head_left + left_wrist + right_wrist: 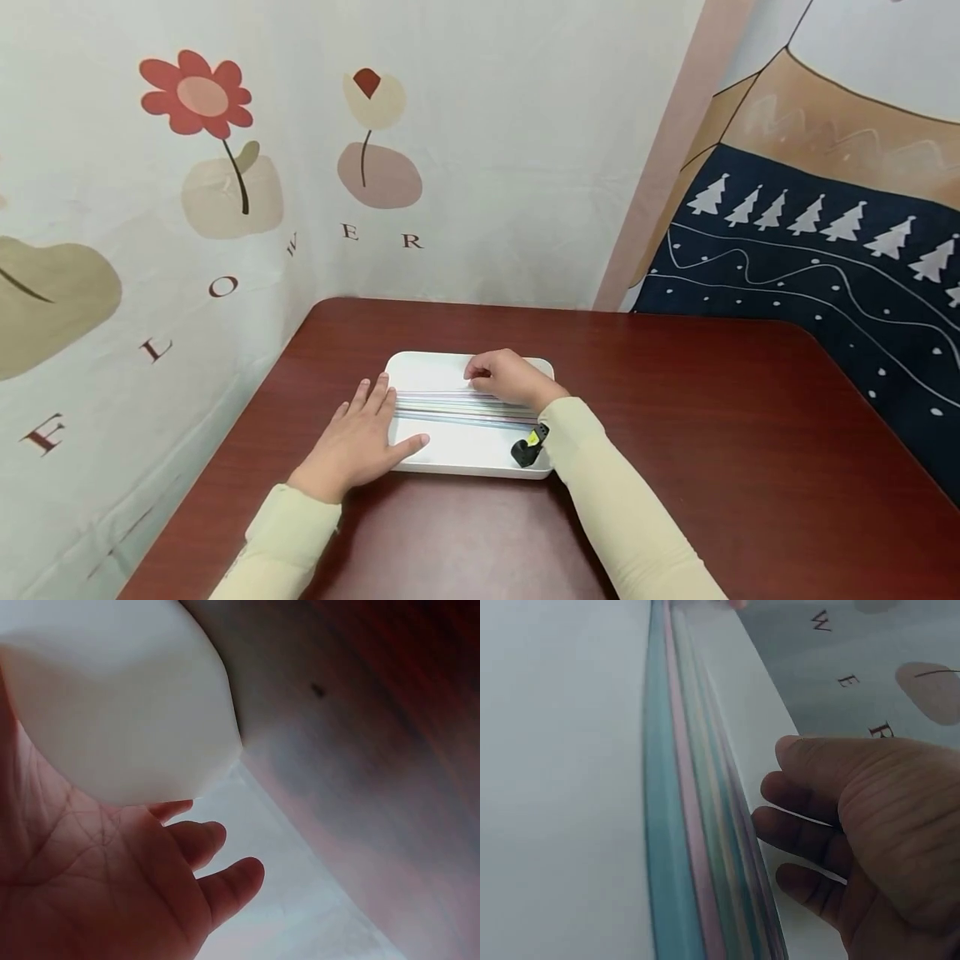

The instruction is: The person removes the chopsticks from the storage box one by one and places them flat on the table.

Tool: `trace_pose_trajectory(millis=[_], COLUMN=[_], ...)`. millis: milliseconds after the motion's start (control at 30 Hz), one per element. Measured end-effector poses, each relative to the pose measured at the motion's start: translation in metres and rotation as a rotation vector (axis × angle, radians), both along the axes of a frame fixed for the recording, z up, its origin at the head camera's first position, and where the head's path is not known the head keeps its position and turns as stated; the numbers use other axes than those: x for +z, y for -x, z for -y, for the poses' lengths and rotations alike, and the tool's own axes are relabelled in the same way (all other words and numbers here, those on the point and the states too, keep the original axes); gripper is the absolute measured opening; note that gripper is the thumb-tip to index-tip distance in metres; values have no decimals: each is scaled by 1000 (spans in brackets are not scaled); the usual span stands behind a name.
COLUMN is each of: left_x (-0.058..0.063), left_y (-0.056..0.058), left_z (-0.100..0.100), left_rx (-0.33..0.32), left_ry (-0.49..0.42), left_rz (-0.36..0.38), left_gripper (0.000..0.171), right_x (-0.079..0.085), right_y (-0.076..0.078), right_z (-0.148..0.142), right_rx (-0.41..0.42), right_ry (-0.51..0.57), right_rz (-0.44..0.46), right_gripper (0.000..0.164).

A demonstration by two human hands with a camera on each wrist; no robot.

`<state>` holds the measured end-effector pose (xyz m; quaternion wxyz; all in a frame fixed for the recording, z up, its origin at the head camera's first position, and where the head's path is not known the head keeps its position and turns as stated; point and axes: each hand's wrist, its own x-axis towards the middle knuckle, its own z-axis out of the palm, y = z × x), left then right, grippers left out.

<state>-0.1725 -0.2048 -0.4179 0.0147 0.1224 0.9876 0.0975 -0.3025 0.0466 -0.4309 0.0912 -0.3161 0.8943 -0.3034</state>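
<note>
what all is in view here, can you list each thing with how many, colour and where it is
tray: one, white, on the table
strips: several, too close to count; blue, pink, green and other pastels, lengthwise across the tray
small object: one, black and yellow, over the tray's near right corner; unclear whether it rests there
table: one, reddish brown, under the tray
flower backdrop: one, mostly white with printed flowers and letters, behind and left of the table
tree backdrop: one, navy and tan with white trees, right
sleeves: two, pale yellow-green, on the forearms
left hand: one, bare, at the tray's left end
right hand: one, bare, fingers bent, over the tray's far right part
</note>
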Motion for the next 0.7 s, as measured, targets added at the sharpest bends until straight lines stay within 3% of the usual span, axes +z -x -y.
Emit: trace_pose_trajectory(millis=[200,700], left_x=[-1,-1], left_y=[0,0], left_z=[1,1], left_rx=[-4,-4], left_ry=[-1,-7], left_rz=[4,6], left_gripper=[102,103], right_x=[0,-2], right_y=[-5,-6], right_z=[5,9], right_rx=[44,48], right_ry=[-109,-109], right_rz=[-90,-110], right_gripper=[12,16])
